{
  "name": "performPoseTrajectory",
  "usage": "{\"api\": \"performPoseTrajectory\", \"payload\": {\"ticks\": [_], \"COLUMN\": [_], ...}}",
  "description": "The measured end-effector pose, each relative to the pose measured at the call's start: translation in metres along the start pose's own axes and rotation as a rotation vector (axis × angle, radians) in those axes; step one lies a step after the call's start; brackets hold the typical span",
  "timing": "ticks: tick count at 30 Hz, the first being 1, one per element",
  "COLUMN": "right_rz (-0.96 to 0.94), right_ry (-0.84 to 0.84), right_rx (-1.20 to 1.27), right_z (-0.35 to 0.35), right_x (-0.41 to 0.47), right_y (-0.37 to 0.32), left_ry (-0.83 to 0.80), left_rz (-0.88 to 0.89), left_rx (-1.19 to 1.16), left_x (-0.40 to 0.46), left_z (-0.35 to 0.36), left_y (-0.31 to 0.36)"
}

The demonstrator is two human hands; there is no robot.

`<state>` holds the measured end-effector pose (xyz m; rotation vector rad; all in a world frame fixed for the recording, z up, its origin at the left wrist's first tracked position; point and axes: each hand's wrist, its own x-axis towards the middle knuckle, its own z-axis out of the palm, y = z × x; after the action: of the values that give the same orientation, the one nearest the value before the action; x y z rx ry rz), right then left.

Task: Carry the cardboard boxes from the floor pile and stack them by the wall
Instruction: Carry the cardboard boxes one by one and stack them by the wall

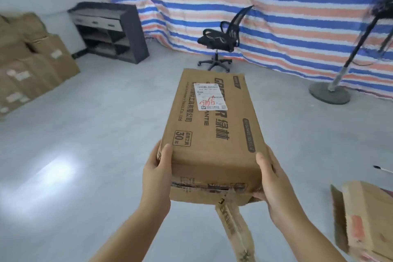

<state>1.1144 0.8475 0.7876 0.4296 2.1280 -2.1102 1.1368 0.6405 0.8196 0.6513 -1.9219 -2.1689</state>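
Head view: left hand (156,171) grips the near left corner of a long cardboard box (212,134), thumb on top. Right hand (269,178) grips the near right corner likewise. The box is held in the air above the grey floor (95,134), shipping label (209,97) up, a loose tape strip (235,229) hanging from its near end. Stacked boxes (32,64) stand by the left wall; another box (361,219) lies on the floor, lower right.

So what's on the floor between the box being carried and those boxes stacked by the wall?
Nothing: in the head view, only bare grey floor separates the carried box from the stacked boxes.
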Motion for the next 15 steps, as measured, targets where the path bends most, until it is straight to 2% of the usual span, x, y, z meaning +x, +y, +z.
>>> {"api": "performPoseTrajectory", "payload": {"ticks": [6,15], "right_rz": [-0.047,-0.070], "right_ry": [-0.229,-0.523], "right_rx": [-0.072,-0.140], "right_z": [0.103,0.230], "right_x": [0.048,0.163], "right_y": [-0.020,-0.054], "left_ry": [0.221,0.494], "left_rz": [0.022,0.057], "left_rx": [-0.088,-0.175], "left_x": [0.049,0.166], "left_z": [-0.071,-0.115], "left_y": [0.011,0.031]}}
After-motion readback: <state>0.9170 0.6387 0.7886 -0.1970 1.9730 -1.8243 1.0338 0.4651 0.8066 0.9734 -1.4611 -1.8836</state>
